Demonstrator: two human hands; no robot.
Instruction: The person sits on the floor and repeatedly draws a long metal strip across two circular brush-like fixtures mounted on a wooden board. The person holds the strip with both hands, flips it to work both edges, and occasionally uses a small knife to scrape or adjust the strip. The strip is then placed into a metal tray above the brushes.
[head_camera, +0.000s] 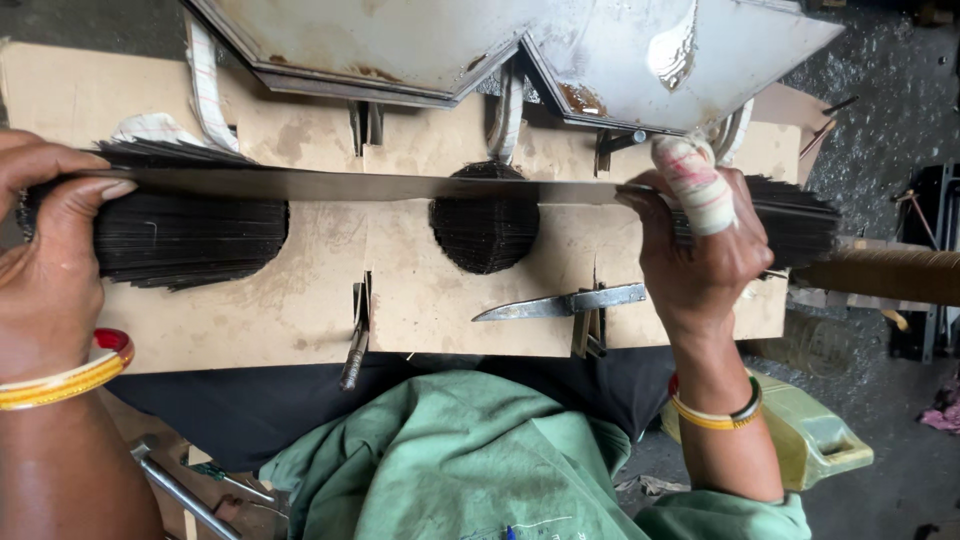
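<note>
A long thin steel strip (370, 185) lies across a cardboard-wrapped block (440, 300). My left hand (45, 250) grips the strip's left end, beside a stack of dark thin sheets (185, 235) showing through a cut-out. My right hand (705, 245), with a cloth-bandaged finger (695, 185), holds the strip's right end over another dark stack (800, 220). A third dark stack (485, 230) shows in the middle opening. A pointed metal blade (560, 303) sticks out of a slit in the cardboard near my right wrist.
A rusty grey metal plate (500, 45) lies across the far side. A brown wound coil (885, 275) is at the right. A yellow-green plastic can (815, 435) sits on the floor. A metal rod (185, 495) lies at lower left. Green cloth (460, 460) covers my lap.
</note>
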